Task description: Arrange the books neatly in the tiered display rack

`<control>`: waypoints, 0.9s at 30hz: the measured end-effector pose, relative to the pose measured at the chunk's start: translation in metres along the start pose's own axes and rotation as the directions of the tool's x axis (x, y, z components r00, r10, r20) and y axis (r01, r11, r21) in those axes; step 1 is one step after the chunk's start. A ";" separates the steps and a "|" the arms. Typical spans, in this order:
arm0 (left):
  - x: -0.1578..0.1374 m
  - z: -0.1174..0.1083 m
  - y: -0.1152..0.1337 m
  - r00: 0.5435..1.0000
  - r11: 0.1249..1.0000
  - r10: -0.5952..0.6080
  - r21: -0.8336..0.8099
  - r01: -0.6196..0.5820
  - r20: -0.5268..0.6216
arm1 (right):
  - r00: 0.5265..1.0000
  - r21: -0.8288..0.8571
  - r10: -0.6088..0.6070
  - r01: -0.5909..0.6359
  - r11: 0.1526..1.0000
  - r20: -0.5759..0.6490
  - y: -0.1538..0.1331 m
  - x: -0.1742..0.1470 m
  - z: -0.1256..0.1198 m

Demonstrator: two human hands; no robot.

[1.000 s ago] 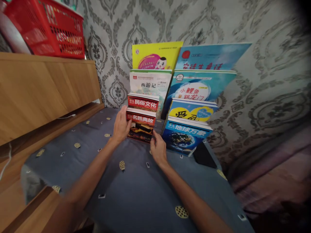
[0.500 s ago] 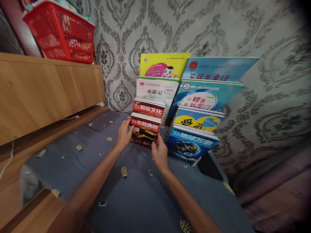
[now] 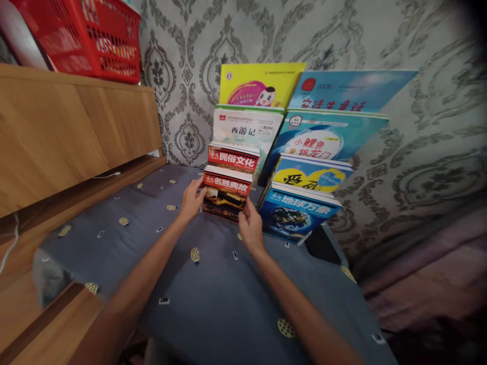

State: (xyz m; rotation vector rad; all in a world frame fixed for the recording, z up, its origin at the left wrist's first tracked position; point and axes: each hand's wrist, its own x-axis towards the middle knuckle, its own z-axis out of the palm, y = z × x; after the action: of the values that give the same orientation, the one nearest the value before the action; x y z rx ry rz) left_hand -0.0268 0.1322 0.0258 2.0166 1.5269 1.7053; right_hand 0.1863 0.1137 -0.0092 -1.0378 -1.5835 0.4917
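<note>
We held the front red book [image 3: 225,202] upright on the cloth-covered table [image 3: 213,299], our left hand [image 3: 192,200] and right hand [image 3: 251,226] each with its grip closed on a side edge. With one row of books [image 3: 243,126] standing behind it and another row [image 3: 323,137] to its right, we judged only final straightening and release left; a second earlier, our left hand had sat higher along its edge.

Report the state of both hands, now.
Left hand: holding the left edge of the front red book, thumb at its cover.
Right hand: holding the same book's right edge, near its lower corner.
</note>
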 end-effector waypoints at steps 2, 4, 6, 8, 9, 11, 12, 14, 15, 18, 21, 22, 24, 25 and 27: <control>-0.003 0.000 -0.004 1.000 0.999 -0.006 0.050 0.005 0.017 | 1.000 -0.009 0.017 -0.017 1.000 0.023 0.000 0.001 -0.004; -0.007 -0.001 -0.006 1.000 0.995 0.002 0.102 -0.005 0.030 | 0.999 -0.041 0.031 -0.030 0.999 0.021 0.001 0.000 -0.008; -0.009 -0.002 -0.007 0.999 0.988 0.007 0.152 -0.014 0.043 | 0.999 -0.099 0.044 -0.044 0.994 -0.001 0.003 -0.004 -0.012; -0.010 -0.004 -0.007 0.998 0.978 -0.002 0.206 -0.011 0.059 | 0.998 -0.161 0.058 -0.059 0.985 -0.016 0.004 -0.007 -0.016; -0.010 -0.005 -0.006 0.998 0.973 -0.009 0.229 -0.006 0.064 | 0.998 -0.184 0.062 -0.063 0.981 -0.012 0.004 -0.009 -0.017; -0.010 -0.005 -0.005 0.997 0.968 -0.018 0.252 -0.001 0.070 | 0.998 -0.209 0.066 -0.061 0.976 0.017 0.003 -0.011 -0.019; -0.009 -0.005 -0.004 0.997 0.968 -0.018 0.252 0.000 0.072 | 0.997 -0.216 0.067 -0.059 0.975 0.031 0.003 -0.011 -0.019; -0.009 -0.005 -0.003 0.997 0.971 -0.014 0.240 -0.004 0.072 | 0.996 -0.224 0.069 -0.057 0.973 0.048 0.002 -0.010 -0.020; -0.008 -0.005 -0.003 0.997 0.972 -0.010 0.235 -0.007 0.070 | 0.996 -0.223 0.069 -0.056 0.973 0.049 0.003 -0.009 -0.020; -0.008 -0.005 -0.003 0.998 0.971 0.002 0.238 -0.015 0.057 | 0.997 -0.208 0.062 -0.054 0.977 0.035 0.006 -0.008 -0.020; -0.009 -0.006 -0.002 0.998 0.974 0.004 0.228 -0.020 0.069 | 0.998 -0.206 0.051 -0.045 0.978 0.025 0.010 -0.009 -0.019; -0.010 -0.005 -0.001 0.997 0.976 0.002 0.218 -0.018 0.072 | 0.998 -0.210 0.049 -0.042 0.977 0.029 0.010 -0.010 -0.018; -0.012 -0.005 0.004 0.999 0.978 0.023 0.205 -0.029 0.032 | 0.999 -0.222 0.027 -0.021 0.975 0.024 0.006 -0.010 -0.018; -0.012 -0.004 0.009 0.999 0.976 0.051 0.213 -0.048 -0.009 | 1.000 -0.228 -0.004 0.006 0.974 0.010 0.001 -0.010 -0.018; -0.010 -0.003 0.020 0.988 0.964 0.127 0.246 -0.103 -0.085 | 0.993 -0.237 -0.110 0.100 0.966 -0.031 -0.011 -0.008 -0.018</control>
State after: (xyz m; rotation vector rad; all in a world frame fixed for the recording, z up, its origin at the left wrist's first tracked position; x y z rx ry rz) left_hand -0.0157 0.1137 0.0325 2.2057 1.7592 1.7638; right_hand 0.1994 0.0976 0.0004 -1.1264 -1.6757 0.2107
